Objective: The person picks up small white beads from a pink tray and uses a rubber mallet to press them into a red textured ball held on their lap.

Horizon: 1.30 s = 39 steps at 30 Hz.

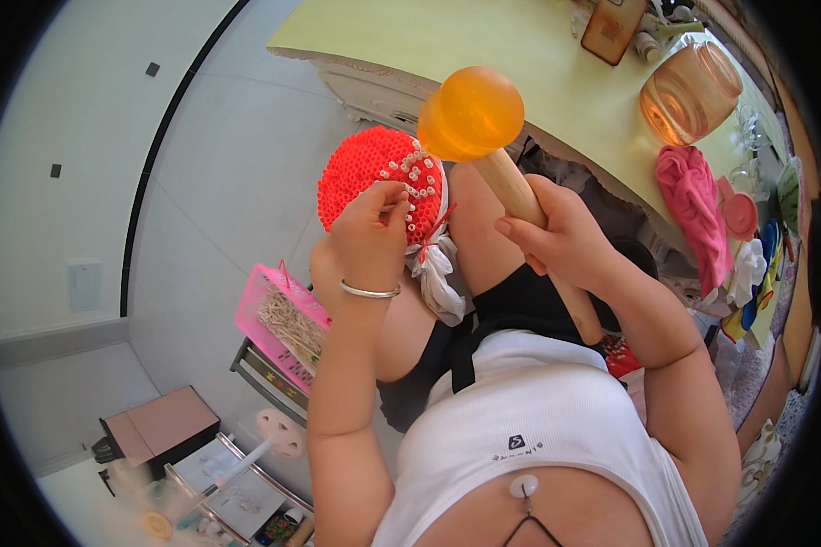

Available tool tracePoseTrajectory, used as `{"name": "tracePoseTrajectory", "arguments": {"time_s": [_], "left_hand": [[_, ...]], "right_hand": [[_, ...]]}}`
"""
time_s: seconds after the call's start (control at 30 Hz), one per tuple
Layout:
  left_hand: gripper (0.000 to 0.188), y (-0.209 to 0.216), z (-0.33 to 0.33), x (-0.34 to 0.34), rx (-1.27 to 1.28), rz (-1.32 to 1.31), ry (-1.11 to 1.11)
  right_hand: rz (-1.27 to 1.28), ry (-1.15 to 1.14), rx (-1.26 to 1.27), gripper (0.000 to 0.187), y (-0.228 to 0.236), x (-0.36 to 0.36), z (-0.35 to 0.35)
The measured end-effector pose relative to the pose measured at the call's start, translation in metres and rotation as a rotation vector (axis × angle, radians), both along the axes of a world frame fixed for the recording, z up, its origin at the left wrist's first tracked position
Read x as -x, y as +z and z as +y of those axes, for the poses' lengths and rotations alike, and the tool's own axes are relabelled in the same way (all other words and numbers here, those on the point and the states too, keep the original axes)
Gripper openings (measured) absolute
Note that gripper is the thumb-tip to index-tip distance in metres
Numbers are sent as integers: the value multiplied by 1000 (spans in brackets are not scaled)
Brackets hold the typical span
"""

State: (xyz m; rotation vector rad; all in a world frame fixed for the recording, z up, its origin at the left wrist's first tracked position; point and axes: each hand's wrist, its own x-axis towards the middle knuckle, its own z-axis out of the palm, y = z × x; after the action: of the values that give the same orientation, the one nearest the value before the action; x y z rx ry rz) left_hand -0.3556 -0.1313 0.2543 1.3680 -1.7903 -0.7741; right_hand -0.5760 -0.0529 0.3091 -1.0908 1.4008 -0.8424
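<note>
Your L hand (372, 223) is over the bundle of red tubes (360, 173), thumb & fingertips drawn together in a pinch above its R side; can't tell whether they grip a pale tube or just touch the tops. A silver bangle (371, 293) circles that wrist. Your R hand (561, 223) is wrapped round the wooden handle of a mallet (513, 190), w/ its rounded amber head up twd 12-1 o'clock & the handle slanting down twd 5. In this view the head overlaps the bundle's edge at 1 o'clock; can't tell if they touch. The bundle sits at approx 11 o'clock from the view's ctr, by your knees, in a white bag (440, 278) tied w/ red string (426, 244) on its 5 o'clock side. Several pale tubes (418, 169) poke up among the red ones, mostly on the 2-4 o'clock side. Farther out, btwn 8 & 9 o'clock, a pink basket (248, 316) holds thin pale sticks (292, 324). At 1 o'clock is the light green tabletop (520, 46); on it, an amber phone (614, 32) btwn 1 & 2, a see-through orange jar (689, 96) at 2, & a pink cloth (693, 214) btwn 2 & 3, hanging past the edge. A pink-topped box (160, 421) is at 8.
</note>
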Motion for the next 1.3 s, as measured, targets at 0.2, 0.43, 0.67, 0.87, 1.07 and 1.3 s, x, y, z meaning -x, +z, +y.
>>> {"name": "tracePoseTrajectory", "arguments": {"time_s": [0.2,0.43,0.67,0.87,1.07,1.3], "left_hand": [[23,-18,-6,4,189,-118,-39],[21,-20,-6,10,116,-52,19],[20,-13,-12,13,467,-444,-193],[19,-3,-7,-11,225,-168,-17],[5,9,-12,-44,-140,185,172],[8,8,-5,-40,-144,324,-43]], "right_hand": [[-20,6,-90,18,-16,15,12],[-42,19,-108,19,-22,18,16],[-54,89,-113,18,-17,11,19],[121,256,48,26,2,1,15],[268,339,223,35,-38,-10,3],[-24,80,-60,20,-8,0,7]]}}
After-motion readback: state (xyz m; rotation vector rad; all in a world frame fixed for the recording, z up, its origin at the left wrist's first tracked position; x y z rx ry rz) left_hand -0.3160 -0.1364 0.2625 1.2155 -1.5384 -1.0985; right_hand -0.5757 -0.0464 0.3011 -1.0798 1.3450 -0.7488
